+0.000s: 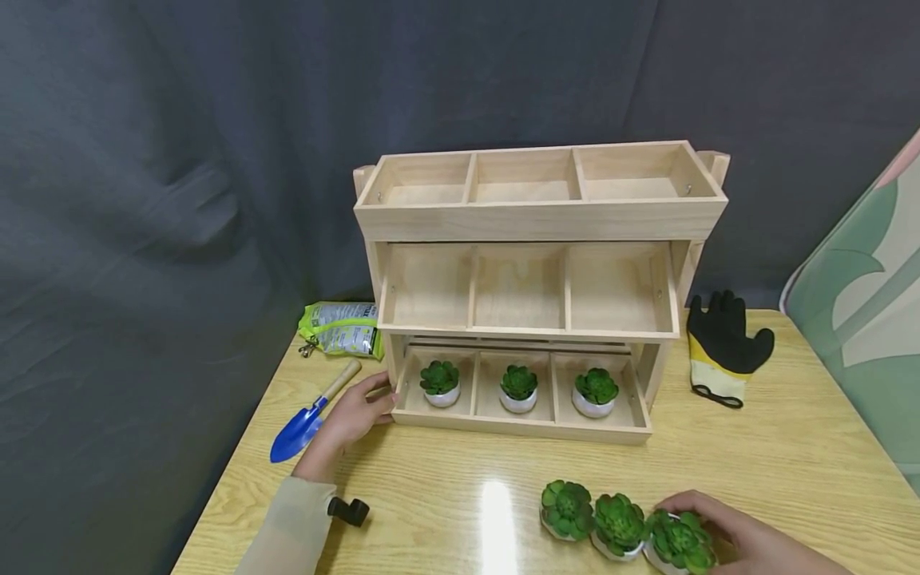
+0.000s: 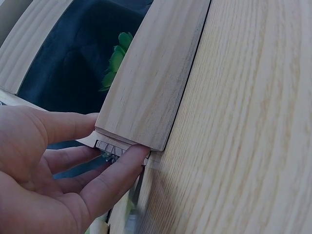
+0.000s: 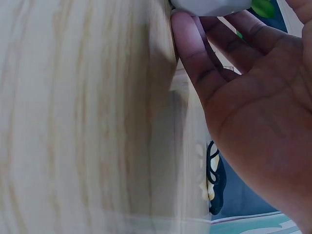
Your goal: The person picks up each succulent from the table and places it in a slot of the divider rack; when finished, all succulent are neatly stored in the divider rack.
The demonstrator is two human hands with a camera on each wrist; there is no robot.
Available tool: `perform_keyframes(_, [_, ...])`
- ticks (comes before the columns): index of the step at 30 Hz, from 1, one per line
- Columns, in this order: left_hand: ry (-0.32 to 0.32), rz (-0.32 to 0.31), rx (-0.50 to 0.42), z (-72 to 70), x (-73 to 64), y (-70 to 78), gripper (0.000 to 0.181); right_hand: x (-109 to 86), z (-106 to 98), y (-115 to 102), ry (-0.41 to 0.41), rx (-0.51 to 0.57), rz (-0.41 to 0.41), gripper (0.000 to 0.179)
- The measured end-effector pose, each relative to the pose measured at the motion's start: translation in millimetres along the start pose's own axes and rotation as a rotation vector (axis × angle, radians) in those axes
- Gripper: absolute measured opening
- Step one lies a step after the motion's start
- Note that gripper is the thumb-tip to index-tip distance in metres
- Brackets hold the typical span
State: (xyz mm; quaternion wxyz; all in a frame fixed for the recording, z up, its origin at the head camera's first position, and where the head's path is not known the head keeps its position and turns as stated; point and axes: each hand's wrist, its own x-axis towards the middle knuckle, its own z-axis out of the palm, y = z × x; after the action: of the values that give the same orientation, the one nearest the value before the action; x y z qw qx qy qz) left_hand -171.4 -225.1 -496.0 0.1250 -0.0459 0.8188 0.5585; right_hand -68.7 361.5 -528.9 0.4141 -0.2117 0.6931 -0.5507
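Observation:
My left hand (image 1: 362,409) grips the left end of the bottom tray of a three-tier wooden planter shelf (image 1: 521,426). Close up in the left wrist view, fingers of the left hand (image 2: 73,175) lie against the end of the tray's front board (image 2: 151,73). At the lower right, my right hand (image 1: 733,531) holds the rightmost potted succulent (image 1: 679,541) of a row on the table. Its white pot (image 3: 212,6) meets the fingertips in the right wrist view. Beside it stand two more potted succulents, one in the middle (image 1: 618,523) and one at left (image 1: 566,509).
Three potted succulents sit in the bottom tray, one per compartment: left (image 1: 440,383), middle (image 1: 518,389), right (image 1: 595,392). A blue trowel (image 1: 298,431) and a green bag (image 1: 345,327) lie left of the shelf. To its right lies a black-and-yellow glove (image 1: 726,347).

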Motion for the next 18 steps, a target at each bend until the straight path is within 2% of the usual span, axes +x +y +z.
perform_keyframes(6, [0.004, -0.001, -0.004, 0.1, 0.6, -1.5, 0.060, -0.4, -2, 2, -0.057, 0.105, -0.034, 0.060])
perform_keyframes(11, [0.005, -0.005, -0.005, 0.8, -0.5, -0.4, 0.059, -2.7, -2, 3, -0.058, 0.124, -0.062, 0.060])
perform_keyframes(18, [0.005, -0.002, -0.010, 0.6, 0.5, -1.4, 0.059, -12.0, -8, 0, 0.077, -0.036, 0.010, 0.066])
